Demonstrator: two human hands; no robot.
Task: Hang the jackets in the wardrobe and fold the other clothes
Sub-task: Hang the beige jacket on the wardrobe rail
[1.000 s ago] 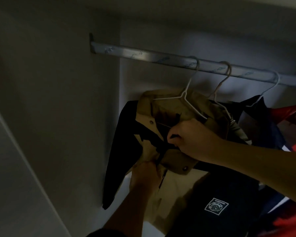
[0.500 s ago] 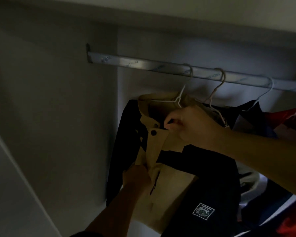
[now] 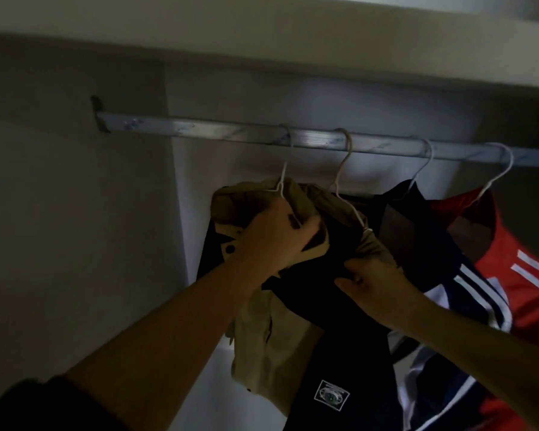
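Head view, tan jacket [image 3: 277,337], navy jacket [image 3: 442,253] alongside, rail [image 3: 199,130]

The single head-worn view looks forward and upward, close into the wardrobe [image 3: 75,244], its rail [image 3: 231,136] crossing from ten toward three o'clock.

Left hand [image 3: 274,241] now up at jacket collar [image 3: 234,203]

The inside of a white wardrobe [image 3: 59,306] is dim. Its grey left side wall [image 3: 75,213] meets a brighter back wall [image 3: 293,98] at a vertical corner. A flat silver metal rail [image 3: 199,132], fixed by a dark bracket [image 3: 98,115], runs rightward under a pale overhead panel [image 3: 262,32].
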